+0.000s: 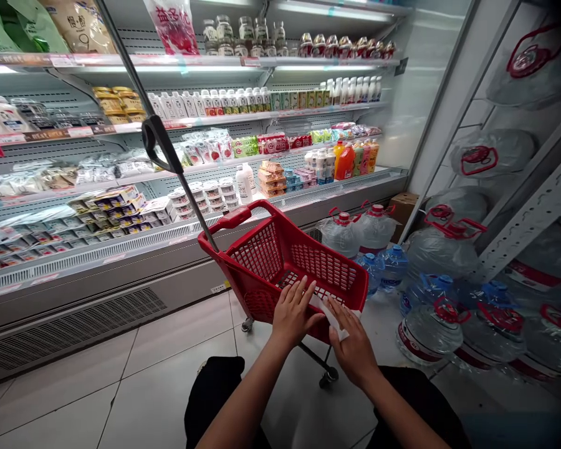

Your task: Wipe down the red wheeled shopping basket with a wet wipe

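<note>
A red wheeled shopping basket (pixel 303 252) stands in front of my knees, with nothing in the part of its inside that shows. My left hand (pixel 293 313) rests on its near rim, fingers stretched and spread, thumb pointing right. Just to the right, my right hand (pixel 353 343) holds a white tissue (pixel 316 303) against the same rim; the fingers lie over the tissue and partly hide it. A long grey pull rod with a black handle (pixel 161 144) leans up to the left from the basket's left end.
A lit refrigerated display (pixel 177 240) with dairy products and drinks runs along the far side. Large water jugs (pixel 430 330) with red handles crowd the floor on the right, beside a perforated white rack post (pixel 537 206). Pale tiles (pixel 168 355) cover the floor.
</note>
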Demonstrator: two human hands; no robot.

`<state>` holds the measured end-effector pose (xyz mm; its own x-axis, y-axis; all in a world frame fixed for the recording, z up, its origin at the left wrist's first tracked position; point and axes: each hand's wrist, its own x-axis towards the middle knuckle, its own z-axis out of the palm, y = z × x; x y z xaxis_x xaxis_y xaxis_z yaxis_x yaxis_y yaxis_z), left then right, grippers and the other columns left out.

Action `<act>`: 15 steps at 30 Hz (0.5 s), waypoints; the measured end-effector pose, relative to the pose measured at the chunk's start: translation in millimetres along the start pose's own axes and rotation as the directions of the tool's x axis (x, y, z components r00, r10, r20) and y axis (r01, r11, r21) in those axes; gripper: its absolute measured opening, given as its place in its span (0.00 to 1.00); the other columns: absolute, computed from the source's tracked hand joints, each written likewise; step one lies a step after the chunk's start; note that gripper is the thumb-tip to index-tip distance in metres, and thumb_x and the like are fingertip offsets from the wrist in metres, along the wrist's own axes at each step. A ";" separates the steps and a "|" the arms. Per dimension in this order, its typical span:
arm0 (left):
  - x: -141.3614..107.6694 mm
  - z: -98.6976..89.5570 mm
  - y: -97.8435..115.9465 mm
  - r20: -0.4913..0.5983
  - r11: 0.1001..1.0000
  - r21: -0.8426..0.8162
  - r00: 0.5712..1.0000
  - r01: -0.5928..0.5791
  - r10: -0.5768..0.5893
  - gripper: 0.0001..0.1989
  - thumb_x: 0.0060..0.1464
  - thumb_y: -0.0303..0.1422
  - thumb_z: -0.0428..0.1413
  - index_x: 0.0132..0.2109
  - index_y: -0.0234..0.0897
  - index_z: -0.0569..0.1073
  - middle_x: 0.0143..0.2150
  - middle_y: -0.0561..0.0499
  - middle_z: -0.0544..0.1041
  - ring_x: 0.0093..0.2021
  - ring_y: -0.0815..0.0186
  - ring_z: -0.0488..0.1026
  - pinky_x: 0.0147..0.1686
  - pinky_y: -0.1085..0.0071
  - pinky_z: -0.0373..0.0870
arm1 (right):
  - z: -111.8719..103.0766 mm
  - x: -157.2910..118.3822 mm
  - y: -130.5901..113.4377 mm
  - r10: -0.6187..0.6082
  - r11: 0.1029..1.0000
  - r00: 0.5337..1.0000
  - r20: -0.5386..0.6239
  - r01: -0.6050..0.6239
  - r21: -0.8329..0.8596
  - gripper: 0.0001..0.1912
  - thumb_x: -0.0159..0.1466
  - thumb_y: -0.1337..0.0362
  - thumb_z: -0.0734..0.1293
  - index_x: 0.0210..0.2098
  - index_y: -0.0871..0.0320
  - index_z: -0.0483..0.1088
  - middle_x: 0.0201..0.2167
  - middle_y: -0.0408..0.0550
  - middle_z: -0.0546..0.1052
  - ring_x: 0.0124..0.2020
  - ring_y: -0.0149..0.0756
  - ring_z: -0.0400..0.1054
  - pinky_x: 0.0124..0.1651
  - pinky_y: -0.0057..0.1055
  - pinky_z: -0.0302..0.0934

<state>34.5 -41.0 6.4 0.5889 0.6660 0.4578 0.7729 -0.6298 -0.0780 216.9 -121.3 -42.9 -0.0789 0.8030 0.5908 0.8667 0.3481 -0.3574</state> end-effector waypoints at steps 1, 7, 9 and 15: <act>1.7 -1.3 -1.1 0.008 0.999 -0.009 0.999 -0.032 0.032 0.43 0.67 0.56 0.48 0.78 0.45 0.42 0.78 0.49 0.52 0.74 0.57 0.57 0.72 0.56 0.54 | -2.9 1.3 4.9 0.002 1.000 1.000 -0.002 -0.002 -0.011 0.34 0.74 0.63 0.54 0.77 0.48 0.42 0.74 0.44 0.59 0.72 0.41 0.56 0.73 0.48 0.55; -1.7 -26.7 -54.6 -0.020 0.999 0.036 1.000 0.024 -0.024 0.36 0.69 0.48 0.50 0.77 0.52 0.46 0.77 0.53 0.53 0.76 0.56 0.51 0.76 0.51 0.43 | -23.5 -1.3 66.5 0.086 0.987 0.996 -0.005 -0.086 -0.135 0.32 0.75 0.61 0.51 0.77 0.46 0.43 0.73 0.42 0.61 0.72 0.42 0.58 0.75 0.54 0.47; -6.0 -35.0 -71.9 -0.055 0.991 0.058 0.992 0.120 -0.117 0.33 0.70 0.46 0.50 0.76 0.53 0.50 0.77 0.52 0.54 0.76 0.54 0.52 0.75 0.47 0.41 | -23.3 -0.4 81.3 0.115 0.982 0.993 -0.006 -0.114 -0.153 0.31 0.75 0.61 0.50 0.77 0.47 0.46 0.73 0.42 0.60 0.72 0.43 0.58 0.76 0.55 0.43; -9.8 -35.0 -54.6 -0.035 0.991 0.025 0.991 0.131 -0.130 0.33 0.68 0.52 0.50 0.74 0.50 0.59 0.74 0.50 0.62 0.73 0.48 0.59 0.74 0.36 0.29 | 12.9 37.5 35.6 0.135 0.983 0.990 -0.049 -0.140 -0.122 0.30 0.75 0.61 0.50 0.75 0.54 0.52 0.71 0.50 0.65 0.73 0.44 0.55 0.75 0.55 0.45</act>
<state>-21.8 -27.1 37.2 0.4748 0.7275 0.4952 0.8490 -0.5270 -0.0398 238.4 -72.6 -42.8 0.0635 0.8180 0.5717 0.9225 0.1704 -0.3462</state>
